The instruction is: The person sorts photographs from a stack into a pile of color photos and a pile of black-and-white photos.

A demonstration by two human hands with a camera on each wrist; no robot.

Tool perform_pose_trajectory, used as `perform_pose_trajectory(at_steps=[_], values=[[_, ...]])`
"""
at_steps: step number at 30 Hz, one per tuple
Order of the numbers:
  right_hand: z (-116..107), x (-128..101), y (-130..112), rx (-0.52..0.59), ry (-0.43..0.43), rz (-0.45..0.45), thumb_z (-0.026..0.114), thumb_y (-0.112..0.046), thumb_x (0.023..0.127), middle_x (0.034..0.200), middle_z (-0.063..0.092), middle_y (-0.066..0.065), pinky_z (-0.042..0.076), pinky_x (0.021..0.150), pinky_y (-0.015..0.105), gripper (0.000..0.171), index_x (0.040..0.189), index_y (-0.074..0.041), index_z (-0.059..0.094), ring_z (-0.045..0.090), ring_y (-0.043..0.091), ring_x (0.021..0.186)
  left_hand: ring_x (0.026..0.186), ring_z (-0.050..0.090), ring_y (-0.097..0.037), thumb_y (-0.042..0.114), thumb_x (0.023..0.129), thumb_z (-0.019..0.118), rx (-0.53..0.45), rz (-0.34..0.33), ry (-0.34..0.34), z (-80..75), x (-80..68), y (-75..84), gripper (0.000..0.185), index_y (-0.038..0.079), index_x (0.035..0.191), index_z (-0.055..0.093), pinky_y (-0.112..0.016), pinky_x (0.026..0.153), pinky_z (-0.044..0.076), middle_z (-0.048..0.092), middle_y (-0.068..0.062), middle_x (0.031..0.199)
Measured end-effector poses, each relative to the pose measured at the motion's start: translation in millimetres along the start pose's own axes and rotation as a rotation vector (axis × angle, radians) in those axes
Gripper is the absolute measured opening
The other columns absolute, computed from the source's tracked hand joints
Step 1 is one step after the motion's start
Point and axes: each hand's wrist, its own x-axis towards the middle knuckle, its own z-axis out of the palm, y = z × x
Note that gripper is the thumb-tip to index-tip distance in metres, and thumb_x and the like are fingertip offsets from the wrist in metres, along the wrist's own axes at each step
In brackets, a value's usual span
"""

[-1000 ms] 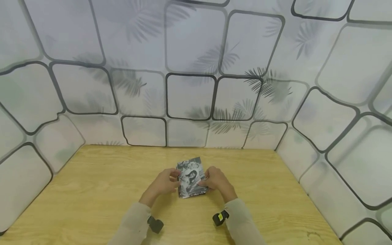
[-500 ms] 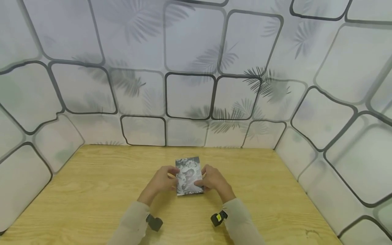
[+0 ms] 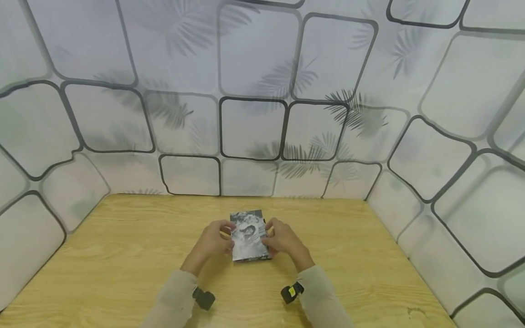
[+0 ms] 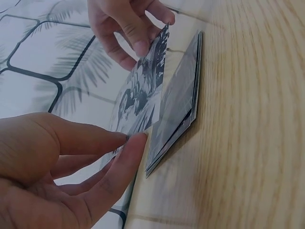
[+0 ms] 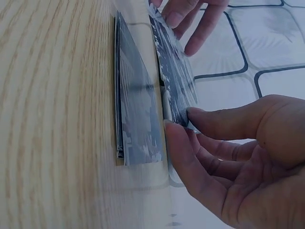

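A black-and-white photo print (image 3: 248, 237) with a dark-haired figure on it is held over the middle of the table. My left hand (image 3: 212, 240) pinches its left edge, thumb and index fingertip meeting at the near corner in the left wrist view. At the opposite edge my right hand (image 3: 286, 240) pinches it between thumb and finger. Below the raised print, a thin stack of similar prints (image 4: 178, 102) lies on the table, a gap showing between them. In the right wrist view the stack (image 5: 137, 105) has slightly uneven edges. From the head view, the raised print mostly hides it.
The light wood table (image 3: 123, 255) spreads out around both hands. Pale curtains or wall coverings (image 3: 254, 127) with dark rounded outlines and leaf shapes rise at the back and both sides. A small black camera (image 3: 203, 298) sits on each wrist.
Both hands have moved slightly left with the print. The print has turned a little straighter, and the glare on its surface has shifted.
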Motion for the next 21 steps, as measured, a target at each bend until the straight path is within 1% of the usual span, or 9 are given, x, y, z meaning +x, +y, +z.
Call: perform_pose_trajectory(at_steps=[3,5,10,13,16,21], values=[[2,2,-1,0.001,0.002,-0.013,0.070,-0.003,0.095,0.081,0.067,0.012,0.062,0.059,0.033,0.037,0.127,0.003,0.055,0.066,0.020,0.056,0.087,0.072,-0.026,-0.015,0.083,0.066,0.005,-0.005,0.007,-2.4,-0.4,-1.1,0.047,-0.005,0.130,0.062,-0.037,0.067,0.067,0.064,-0.028,0.122],[4,2,-1,0.013,0.000,-0.020,0.070,-0.002,0.094,0.086,0.066,0.012,0.062,0.059,0.033,0.040,0.131,0.003,0.054,0.066,0.019,0.058,0.087,0.072,-0.027,-0.016,0.083,0.065,0.005,-0.008,0.010,-4.0,-0.6,-1.5,0.049,-0.006,0.130,0.062,-0.037,0.068,0.067,0.063,-0.028,0.122],[8,4,-3,0.057,-0.006,-0.042,0.070,0.002,0.093,0.099,0.063,0.015,0.064,0.058,0.032,0.056,0.144,0.000,0.048,0.066,0.018,0.064,0.084,0.072,-0.026,-0.018,0.082,0.064,0.010,-0.001,0.018,-8.2,-0.9,-2.7,0.049,-0.006,0.130,0.062,-0.037,0.067,0.067,0.062,-0.029,0.121],[9,5,-3,0.062,-0.007,-0.054,0.070,0.004,0.092,0.104,0.062,0.018,0.063,0.057,0.032,0.063,0.149,-0.002,0.044,0.066,0.019,0.065,0.083,0.072,-0.026,-0.018,0.082,0.065,0.000,-0.009,0.017,-10.4,-1.5,-3.8,0.048,-0.007,0.129,0.062,-0.037,0.066,0.067,0.062,-0.029,0.121],[11,6,-4,0.049,-0.003,-0.071,0.071,0.004,0.091,0.109,0.060,0.019,0.063,0.056,0.030,0.064,0.149,-0.003,0.045,0.066,0.018,0.065,0.084,0.073,-0.026,-0.018,0.083,0.065,0.002,-0.013,0.009,-13.6,-2.4,-4.2,0.048,-0.008,0.130,0.062,-0.038,0.067,0.067,0.062,-0.029,0.122],[18,11,-7,0.048,-0.011,-0.099,0.071,0.005,0.090,0.116,0.058,0.020,0.063,0.056,0.029,0.062,0.147,-0.001,0.048,0.066,0.017,0.066,0.084,0.073,-0.025,-0.017,0.083,0.066,0.041,-0.022,0.010,-22.6,-5.5,-3.9,0.048,-0.008,0.130,0.062,-0.038,0.067,0.066,0.062,-0.029,0.123]])
